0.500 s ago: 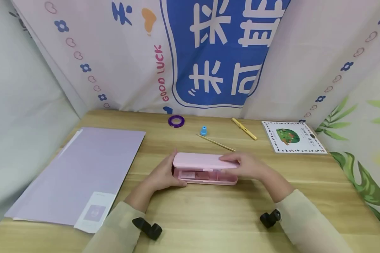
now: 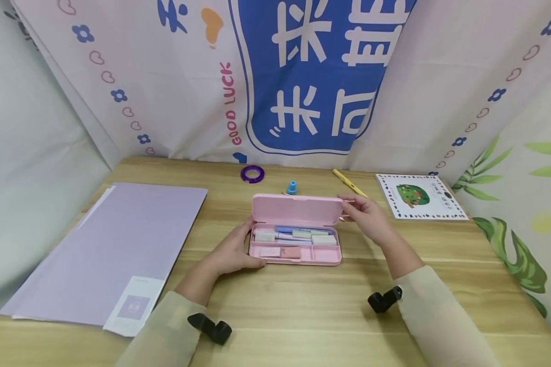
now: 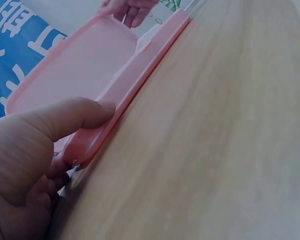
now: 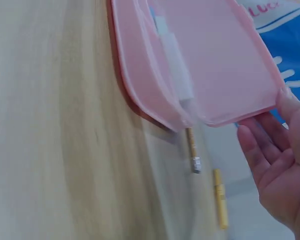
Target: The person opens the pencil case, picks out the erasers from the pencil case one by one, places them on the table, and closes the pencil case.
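A pink pencil case (image 2: 327, 263) lies on the table in front of me, its lid (image 2: 297, 210) raised and tilted back. My left hand (image 2: 231, 251) grips the left end of the base, with the thumb against the front wall in the left wrist view. At the lid's right edge, my right hand (image 2: 366, 218) pinches it, thumb on the inner face and fingers behind. Inside the back compartment are a blue pen (image 2: 282, 229) and several pale blocks (image 2: 323, 239). The front compartment holds a white and a salmon-pink block (image 2: 291, 253).
Behind the case lie a purple tape roll (image 2: 252, 168), a small blue cone-shaped piece (image 2: 292, 188) and a yellow pen (image 2: 348, 182). A pencil (image 4: 193, 150) is partly hidden behind the case. To the right is a white booklet (image 2: 454, 209), to the left a large lilac folder (image 2: 115, 244).
The lid has swung up and back from nearly closed, exposing the contents. My right hand has moved up and back with it, from the lid's top to its right edge. The left hand keeps its grip.
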`<state>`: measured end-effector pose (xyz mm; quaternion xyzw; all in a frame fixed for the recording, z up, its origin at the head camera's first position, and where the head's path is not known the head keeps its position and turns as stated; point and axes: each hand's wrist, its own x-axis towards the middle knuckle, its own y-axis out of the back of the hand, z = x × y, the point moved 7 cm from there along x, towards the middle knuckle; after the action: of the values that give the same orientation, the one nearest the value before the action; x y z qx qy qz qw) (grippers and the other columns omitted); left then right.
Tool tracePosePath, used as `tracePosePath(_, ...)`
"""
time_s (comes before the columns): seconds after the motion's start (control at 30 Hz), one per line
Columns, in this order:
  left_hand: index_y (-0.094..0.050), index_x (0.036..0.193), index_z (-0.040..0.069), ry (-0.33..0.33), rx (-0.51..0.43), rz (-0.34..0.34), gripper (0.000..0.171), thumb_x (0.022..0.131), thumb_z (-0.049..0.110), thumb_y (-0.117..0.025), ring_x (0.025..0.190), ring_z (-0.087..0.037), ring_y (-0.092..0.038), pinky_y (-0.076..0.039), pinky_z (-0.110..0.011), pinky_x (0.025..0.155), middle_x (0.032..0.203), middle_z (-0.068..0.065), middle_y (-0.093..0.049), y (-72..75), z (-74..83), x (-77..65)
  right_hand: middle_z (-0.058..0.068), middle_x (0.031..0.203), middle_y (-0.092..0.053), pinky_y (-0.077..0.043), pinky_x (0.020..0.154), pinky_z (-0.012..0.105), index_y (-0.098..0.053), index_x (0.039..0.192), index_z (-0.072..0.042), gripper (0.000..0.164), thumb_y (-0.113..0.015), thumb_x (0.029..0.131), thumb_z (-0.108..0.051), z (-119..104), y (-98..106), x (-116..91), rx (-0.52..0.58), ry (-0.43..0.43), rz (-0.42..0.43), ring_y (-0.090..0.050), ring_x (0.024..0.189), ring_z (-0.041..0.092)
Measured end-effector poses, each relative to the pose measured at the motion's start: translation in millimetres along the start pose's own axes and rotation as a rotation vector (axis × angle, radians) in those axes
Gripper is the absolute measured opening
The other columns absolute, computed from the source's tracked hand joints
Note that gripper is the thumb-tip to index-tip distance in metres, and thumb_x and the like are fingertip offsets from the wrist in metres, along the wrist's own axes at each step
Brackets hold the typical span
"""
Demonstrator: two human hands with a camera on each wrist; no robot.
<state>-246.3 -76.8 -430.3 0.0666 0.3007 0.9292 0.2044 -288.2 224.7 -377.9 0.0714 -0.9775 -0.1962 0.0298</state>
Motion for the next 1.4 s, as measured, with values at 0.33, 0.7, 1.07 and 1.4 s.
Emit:
tracePosePath(0.33,-0.012,0.158,0.01,0.07,0.01,0.0,0.123,0.066,0.031,-0.09,0.148,-0.038,-0.025,-0.023,-0.055,0.12,0.16,-0.02,-0.026,1.8,-3.8,-1.6,-0.002,0.094,-0.07,-0.058,0.074,0.022,-0.056,0.135,-0.001,0.038,-0.057,0.098,-0.01,25.0,-4.3,27.6,0.093,-0.064,0.178,-0.063,0.073,-0.002)
tracePosePath(0.7,-0.013,0.159,0.013,0.098,0.03,-0.015,0.121,0.067,0.033,-0.089,0.147,-0.04,-0.026,-0.025,-0.056,0.119,0.16,-0.021,-0.026,-1.0,-6.3,-1.6,0.011,0.105,-0.068,-0.053,0.076,0.015,-0.059,0.132,-0.004,0.039,-0.062,0.097,-0.02,22.1,0.6,15.3,-0.044,-0.035,0.212,-0.059,0.083,0.001)
tracePosePath(1.07,-0.013,0.158,0.011,0.099,0.046,-0.017,0.121,0.067,0.034,-0.089,0.148,-0.039,-0.025,-0.025,-0.056,0.119,0.16,-0.02,-0.025,2.2,-3.9,-0.9,0.008,0.101,-0.067,-0.049,0.073,0.024,-0.072,0.113,-0.009,0.031,-0.073,0.088,-0.027,19.3,-22.6,-31.1,-0.331,0.046,-0.035,-0.056,0.087,0.017)
tracePosePath(1.4,-0.014,0.158,0.009,0.083,0.043,-0.011,0.12,0.067,0.033,-0.089,0.147,-0.039,-0.026,-0.024,-0.056,0.12,0.16,-0.021,-0.026,1.4,-3.9,-0.9,0.006,0.105,-0.062,-0.046,0.079,0.03,-0.072,0.116,-0.008,0.039,-0.078,0.083,-0.028,27.3,-32.4,-35.7,-0.479,0.047,-0.1,-0.053,0.091,0.019)
